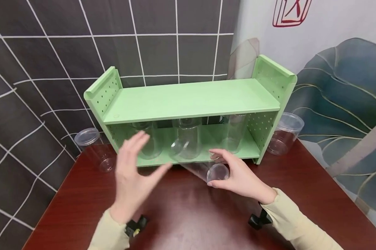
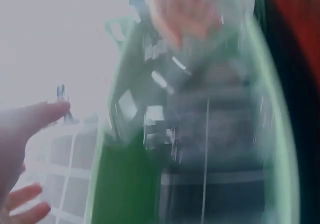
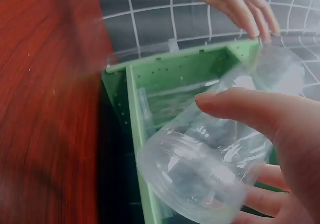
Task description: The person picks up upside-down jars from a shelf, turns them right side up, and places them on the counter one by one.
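Note:
My right hand [image 1: 239,173] grips a clear plastic jar [image 1: 195,168] near its end, with the thumb on one side and the fingers on the other. The jar lies tilted in front of the green shelf [image 1: 188,100], its far end overlapping the lower board in the head view. In the right wrist view the same jar [image 3: 200,159] shows through as see-through, with my thumb across its side. My left hand [image 1: 131,177] is raised to the left of the jar, fingers and thumb spread, holding nothing. The left wrist view is blurred.
On the lower board stand three clear jars, one at left [image 1: 150,144], one in the middle [image 1: 189,139] and one at right [image 1: 233,133]. Lidded clear jars flank the shelf, at left [image 1: 97,151] and right [image 1: 283,135]. Dark tiled wall [image 1: 156,52] rises behind the reddish-brown table [image 1: 188,215].

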